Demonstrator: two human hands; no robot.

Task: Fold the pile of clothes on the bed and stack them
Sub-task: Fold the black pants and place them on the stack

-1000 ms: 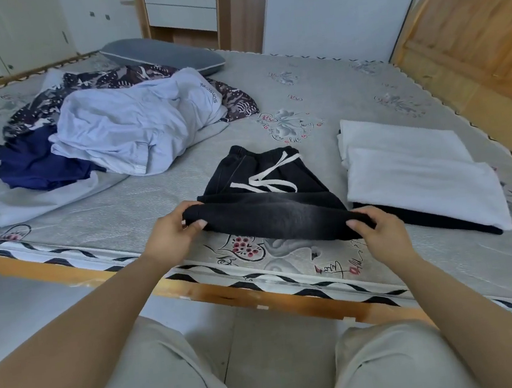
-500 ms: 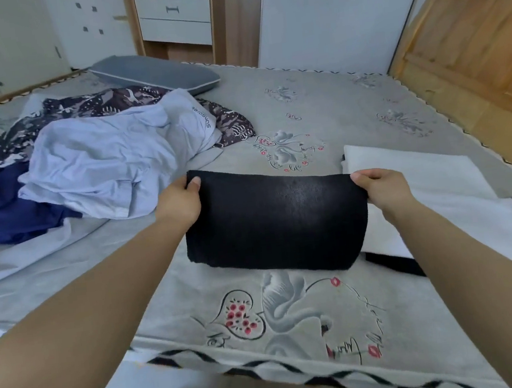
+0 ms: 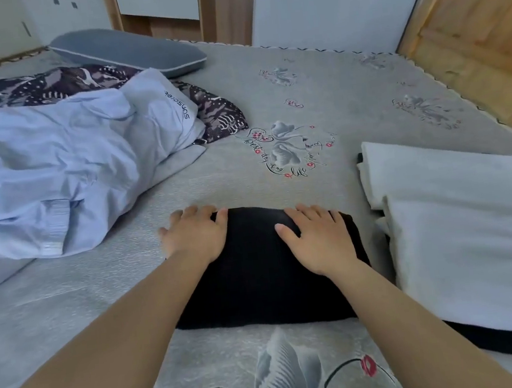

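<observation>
While our right hand (image 3: 319, 239) lies flat, fingers straight, on the black fold (image 3: 257, 276), our left hand (image 3: 194, 235) rests relaxed at its left edge, holding nothing.

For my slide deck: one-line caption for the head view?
Both hands, left hand and right hand, press flat on folded black garment beside white stack.

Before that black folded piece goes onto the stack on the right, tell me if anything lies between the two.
Nothing visible does. The black folded garment lies flat under both hands, left hand and right hand, and only a narrow strip of bare bed cover separates it from the white folded stack.
</observation>
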